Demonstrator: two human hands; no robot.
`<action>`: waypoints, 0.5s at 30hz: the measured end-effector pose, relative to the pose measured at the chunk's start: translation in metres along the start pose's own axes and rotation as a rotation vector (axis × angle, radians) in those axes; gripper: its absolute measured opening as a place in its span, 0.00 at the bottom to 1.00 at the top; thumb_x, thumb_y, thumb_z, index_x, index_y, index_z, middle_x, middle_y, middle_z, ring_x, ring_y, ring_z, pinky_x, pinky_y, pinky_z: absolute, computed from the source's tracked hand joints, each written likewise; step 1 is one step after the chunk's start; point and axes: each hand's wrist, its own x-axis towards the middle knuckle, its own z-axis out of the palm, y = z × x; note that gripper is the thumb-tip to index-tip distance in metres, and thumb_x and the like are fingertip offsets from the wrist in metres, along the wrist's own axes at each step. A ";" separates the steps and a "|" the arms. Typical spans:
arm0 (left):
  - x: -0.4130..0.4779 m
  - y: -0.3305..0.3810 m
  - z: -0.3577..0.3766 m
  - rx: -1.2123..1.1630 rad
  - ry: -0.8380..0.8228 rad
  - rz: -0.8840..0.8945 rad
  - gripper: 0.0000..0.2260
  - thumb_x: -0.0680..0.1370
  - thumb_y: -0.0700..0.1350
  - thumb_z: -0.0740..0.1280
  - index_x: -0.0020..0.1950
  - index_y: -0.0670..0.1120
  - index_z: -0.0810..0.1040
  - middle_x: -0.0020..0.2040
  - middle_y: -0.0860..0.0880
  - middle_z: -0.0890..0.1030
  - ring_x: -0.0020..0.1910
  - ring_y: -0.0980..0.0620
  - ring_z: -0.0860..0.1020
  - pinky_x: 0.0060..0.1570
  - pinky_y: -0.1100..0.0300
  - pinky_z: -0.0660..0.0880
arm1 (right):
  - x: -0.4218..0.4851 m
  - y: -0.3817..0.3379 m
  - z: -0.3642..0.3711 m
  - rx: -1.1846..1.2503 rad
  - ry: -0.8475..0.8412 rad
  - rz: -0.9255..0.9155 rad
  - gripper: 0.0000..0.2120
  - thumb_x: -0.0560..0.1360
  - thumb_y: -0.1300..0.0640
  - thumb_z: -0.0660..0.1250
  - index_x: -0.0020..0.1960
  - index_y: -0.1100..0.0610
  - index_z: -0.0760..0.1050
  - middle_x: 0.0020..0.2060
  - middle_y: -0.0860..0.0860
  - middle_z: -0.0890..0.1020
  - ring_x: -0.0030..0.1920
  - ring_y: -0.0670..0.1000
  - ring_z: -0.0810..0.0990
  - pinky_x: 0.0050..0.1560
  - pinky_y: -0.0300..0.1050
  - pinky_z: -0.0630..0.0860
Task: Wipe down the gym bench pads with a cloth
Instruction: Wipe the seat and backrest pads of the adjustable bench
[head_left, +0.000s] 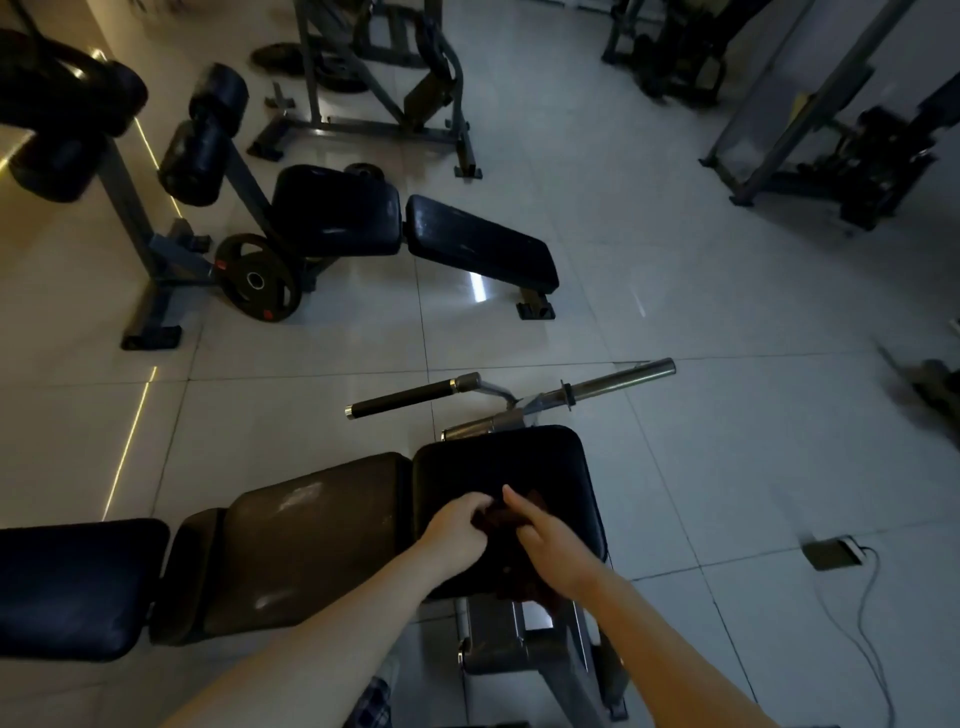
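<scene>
Hands meet over seat pad (519, 454): left hand (457, 526) pinches cloth (506, 519), right hand (548, 543) grips it, forefinger straight.

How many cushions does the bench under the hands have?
4: a black square pad under the left hand and right hand, a wide brown pad left of it, a narrow brown pad next, a dark pad at the frame's left edge. More may be hidden.
</scene>
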 end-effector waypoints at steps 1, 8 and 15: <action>-0.003 0.007 -0.002 -0.061 -0.028 0.028 0.19 0.78 0.36 0.63 0.67 0.48 0.72 0.60 0.48 0.78 0.57 0.54 0.76 0.57 0.63 0.74 | -0.004 -0.012 -0.009 0.137 0.029 0.021 0.22 0.83 0.59 0.52 0.74 0.44 0.61 0.61 0.54 0.75 0.51 0.45 0.77 0.50 0.35 0.73; -0.019 0.051 -0.028 -0.200 -0.020 0.207 0.28 0.66 0.47 0.79 0.62 0.50 0.72 0.56 0.52 0.80 0.56 0.57 0.79 0.57 0.60 0.76 | -0.029 -0.065 -0.055 0.546 0.158 0.015 0.06 0.79 0.65 0.57 0.53 0.60 0.72 0.43 0.58 0.79 0.40 0.52 0.79 0.37 0.43 0.77; -0.046 0.113 -0.063 -0.076 0.132 0.390 0.04 0.78 0.45 0.68 0.53 0.50 0.78 0.50 0.50 0.82 0.49 0.55 0.81 0.53 0.57 0.78 | -0.057 -0.117 -0.095 0.673 0.093 -0.146 0.08 0.78 0.67 0.61 0.55 0.64 0.76 0.42 0.59 0.81 0.42 0.55 0.82 0.41 0.47 0.79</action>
